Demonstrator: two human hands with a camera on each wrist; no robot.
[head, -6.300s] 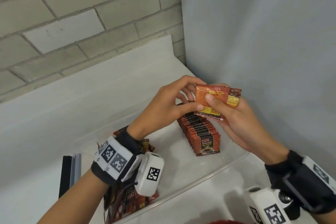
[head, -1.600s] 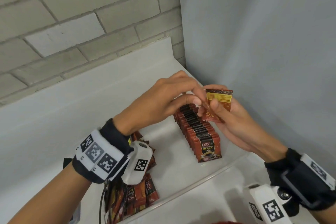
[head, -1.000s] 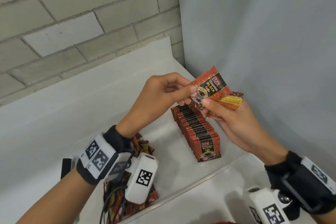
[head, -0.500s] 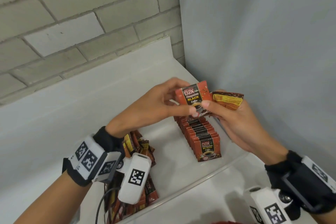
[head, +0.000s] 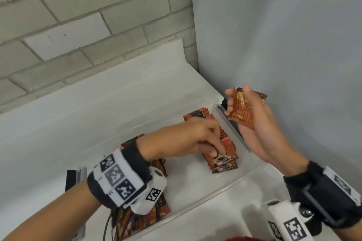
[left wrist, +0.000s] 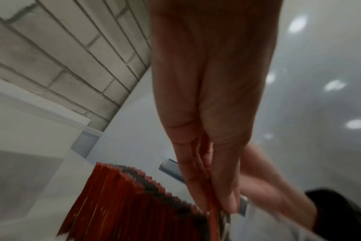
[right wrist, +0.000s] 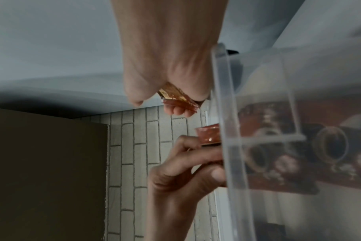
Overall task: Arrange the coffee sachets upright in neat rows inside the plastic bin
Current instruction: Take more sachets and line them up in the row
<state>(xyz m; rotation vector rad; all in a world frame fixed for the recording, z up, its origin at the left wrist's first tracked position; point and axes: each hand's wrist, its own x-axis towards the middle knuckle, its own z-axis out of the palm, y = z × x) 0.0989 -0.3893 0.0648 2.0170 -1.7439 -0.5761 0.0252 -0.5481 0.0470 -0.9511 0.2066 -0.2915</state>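
A clear plastic bin (head: pixel 215 196) sits on a white counter. Inside it an upright row of red coffee sachets (head: pixel 197 115) runs along the right wall; it shows too in the left wrist view (left wrist: pixel 134 203). My left hand (head: pixel 217 148) pinches one sachet (head: pixel 225 159) by its top edge, standing it at the near end of that row; the left wrist view shows the fingers (left wrist: pixel 227 200) closed on it. My right hand (head: pixel 238 100) is raised above the bin's right rim and holds a small stack of sachets (head: pixel 242 111), printed backs towards me.
A loose pile of sachets (head: pixel 141 219) lies in the bin's left end under my left wrist. A dark flat object (head: pixel 69 178) stands left of the bin. The grey side wall (head: pixel 293 64) is close behind my right hand, the brick wall (head: pixel 78 25) at the back.
My left hand pulled one sachet off the stack in my right hand, turned it face forward and lowered it to the near end of the row. My right hand stayed up with the stack.
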